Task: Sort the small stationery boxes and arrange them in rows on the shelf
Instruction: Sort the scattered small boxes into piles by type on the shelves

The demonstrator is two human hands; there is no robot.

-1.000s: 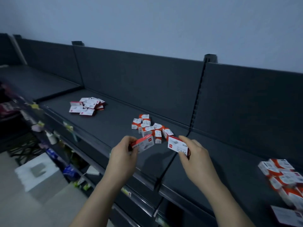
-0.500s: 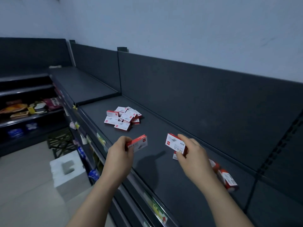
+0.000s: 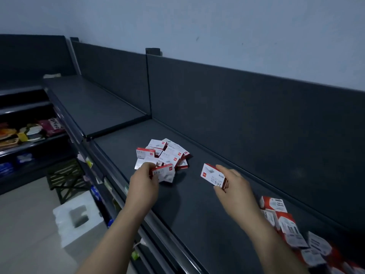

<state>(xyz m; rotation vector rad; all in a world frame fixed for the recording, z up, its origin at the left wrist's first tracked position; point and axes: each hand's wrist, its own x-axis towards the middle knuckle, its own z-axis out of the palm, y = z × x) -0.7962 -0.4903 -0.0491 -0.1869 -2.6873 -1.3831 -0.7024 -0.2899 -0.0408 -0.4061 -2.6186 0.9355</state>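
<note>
While each of the hands, left (image 3: pixel 143 180) and right (image 3: pixel 234 186), pinches a staple box (image 3: pixel 164 173), set both squarely beside the centre-frame pile (image 3: pixel 165 154) on the shelf (image 3: pixel 197 210).

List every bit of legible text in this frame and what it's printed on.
"24/6": right-hand box.
"24/6", fainter: left-hand box.
"24/6": leftmost box of the far pile.
Too blurred to read: smaller print on these boxes, near pile's labels, packets on the left shelving.
</note>
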